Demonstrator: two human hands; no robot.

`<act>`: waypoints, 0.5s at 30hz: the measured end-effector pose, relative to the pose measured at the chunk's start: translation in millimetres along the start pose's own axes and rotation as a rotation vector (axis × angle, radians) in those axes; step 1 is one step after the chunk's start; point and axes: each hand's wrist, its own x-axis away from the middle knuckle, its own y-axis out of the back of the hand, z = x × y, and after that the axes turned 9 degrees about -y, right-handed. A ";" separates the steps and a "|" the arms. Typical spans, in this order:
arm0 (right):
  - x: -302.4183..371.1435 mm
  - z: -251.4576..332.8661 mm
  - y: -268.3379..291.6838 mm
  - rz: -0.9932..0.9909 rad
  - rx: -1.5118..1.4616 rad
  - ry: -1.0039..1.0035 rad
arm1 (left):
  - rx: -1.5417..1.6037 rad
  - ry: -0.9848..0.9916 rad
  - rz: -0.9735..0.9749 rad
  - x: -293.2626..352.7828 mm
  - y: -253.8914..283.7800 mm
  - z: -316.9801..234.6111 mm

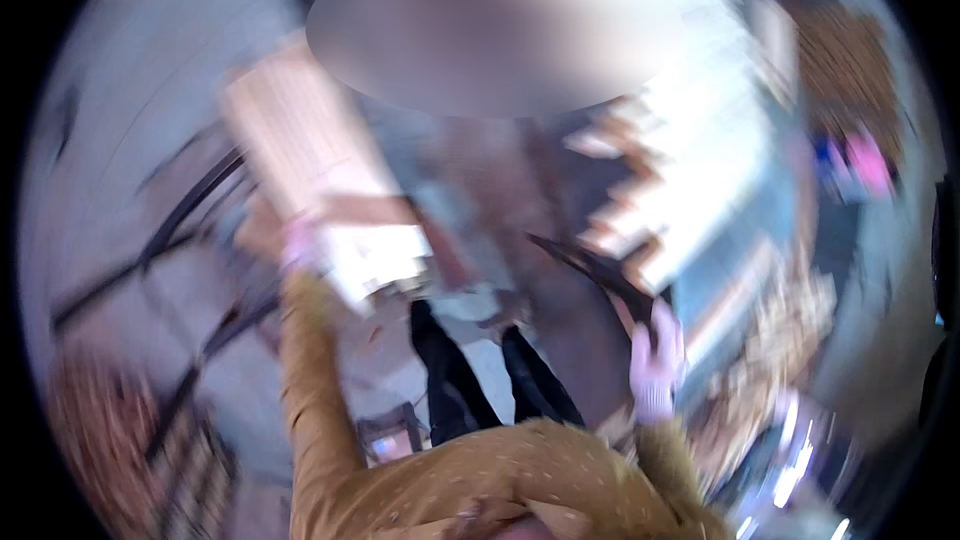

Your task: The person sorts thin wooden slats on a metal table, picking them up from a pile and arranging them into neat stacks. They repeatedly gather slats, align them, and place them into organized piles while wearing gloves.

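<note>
Motion blurs most of the head view. My left hand, in a pale pinkish glove, is beside a pale wooden board or block whose lower end is bright white. Its fingers are smeared, so whether it grips the wood is unclear. My right hand, in a similar glove, is farther right with its fingers closed around the lower end of a dark, tapering strip. The strip's thin tip points up and to the left. Just beyond it stands a bright stack of pale pieces with a stepped edge.
Dark metal bars cross the left side. Brown piled material is at lower left, and a heap of wood pieces at right. Bright pink and blue things sit at far right. Shiny clear wrapping lies at lower right.
</note>
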 end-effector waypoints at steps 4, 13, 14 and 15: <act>-41.9 -132.3 49.0 -0.331 0.322 -0.697 | -0.053 -0.261 -0.248 0.4 30.4 3.3; -42.1 -281.3 19.1 0.023 -0.252 -1.417 | 0.569 -0.764 -0.663 194.5 165.4 -341.4; -30.7 -292.8 17.2 0.048 -0.345 -1.365 | 0.389 -0.937 -0.704 205.2 138.6 -382.2; -9.8 -310.7 -7.0 -0.142 -0.461 -1.210 | 0.267 -1.010 -0.481 215.3 106.4 -415.7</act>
